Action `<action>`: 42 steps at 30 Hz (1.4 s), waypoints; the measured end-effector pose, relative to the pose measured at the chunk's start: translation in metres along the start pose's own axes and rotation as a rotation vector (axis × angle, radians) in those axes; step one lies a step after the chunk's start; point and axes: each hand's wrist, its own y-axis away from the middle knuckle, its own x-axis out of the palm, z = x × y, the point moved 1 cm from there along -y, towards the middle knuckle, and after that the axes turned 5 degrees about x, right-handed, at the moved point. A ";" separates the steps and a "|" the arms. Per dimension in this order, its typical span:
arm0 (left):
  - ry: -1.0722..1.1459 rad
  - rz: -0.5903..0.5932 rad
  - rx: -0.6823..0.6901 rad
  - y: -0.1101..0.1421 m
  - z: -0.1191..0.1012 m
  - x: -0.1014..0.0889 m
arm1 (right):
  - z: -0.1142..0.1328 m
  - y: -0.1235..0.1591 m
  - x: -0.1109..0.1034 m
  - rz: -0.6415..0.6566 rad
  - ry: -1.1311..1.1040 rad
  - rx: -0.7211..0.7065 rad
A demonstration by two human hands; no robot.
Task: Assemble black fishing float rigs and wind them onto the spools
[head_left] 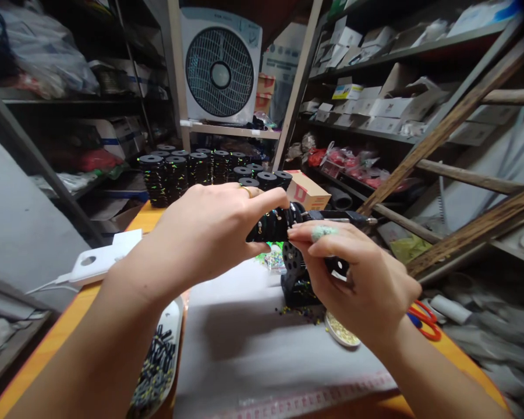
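In the head view, the left hand [209, 224] is curled over a dark spool [268, 226], its grip closed around the winding, which carries small shiny pieces. The spool sits at the middle of the scene, above a black stand [294, 285] on a white sheet [222, 366]. The right hand [353, 267] makes a narrow pinch against the spool's right end; whether anything thin lies between those fingertips I cannot tell. Near left is a white tray [178, 326] of black and yellowish bits; to the right, a round dish [351, 344] of pale yellow pieces partly under the right hand, then red-handled scissors [434, 333]. Far off, wound spools [201, 166] stand upright before a fan [220, 73].
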 end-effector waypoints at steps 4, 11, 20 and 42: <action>0.016 -0.007 -0.009 0.000 -0.001 0.000 | -0.006 0.004 0.001 0.056 -0.014 -0.014; 0.019 -0.015 0.039 0.001 0.001 -0.001 | -0.011 0.006 0.003 0.097 -0.008 0.033; 0.021 -0.037 0.047 0.003 0.000 0.001 | -0.010 0.006 0.005 0.086 -0.010 -0.007; 0.011 -0.065 0.055 0.004 0.000 0.000 | -0.010 0.011 0.006 -0.059 0.041 0.063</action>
